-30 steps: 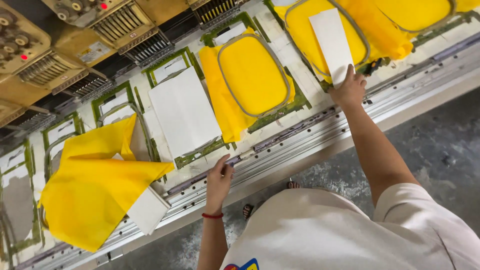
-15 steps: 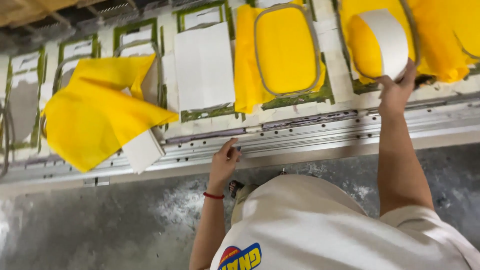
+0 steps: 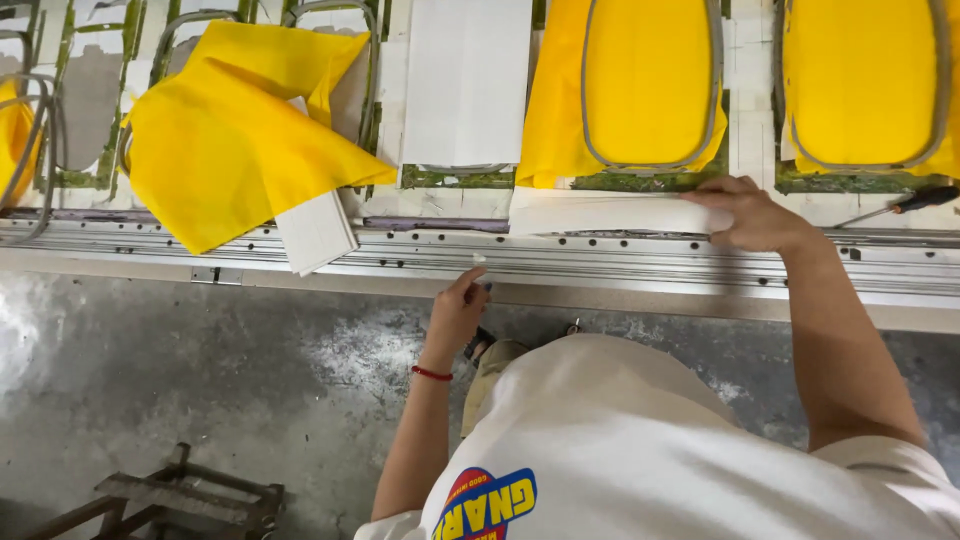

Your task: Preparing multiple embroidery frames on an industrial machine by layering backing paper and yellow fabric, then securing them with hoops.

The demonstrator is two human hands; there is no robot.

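My right hand (image 3: pixel 755 215) grips one end of a long white backing sheet (image 3: pixel 600 212). The sheet lies flat along the table's front edge, just below a hooped yellow fabric (image 3: pixel 650 80). My left hand (image 3: pixel 455 310), with a red band at the wrist, is at the metal rail (image 3: pixel 620 268). Its thumb and finger pinch a small white scrap (image 3: pixel 480 261). Another white sheet (image 3: pixel 465 80) covers the frame left of the hooped fabric.
A second hooped yellow fabric (image 3: pixel 860 80) sits at the right, with a screwdriver (image 3: pixel 915 200) below it. A loose yellow cloth (image 3: pixel 230 140) and a white sheet (image 3: pixel 315 232) hang over the rail at the left. On the grey floor stands a metal stand (image 3: pixel 190 490).
My right hand has carried the white sheet from the far right hoop down to the table's front edge and laid it flat. My left hand has lifted slightly off the rail.
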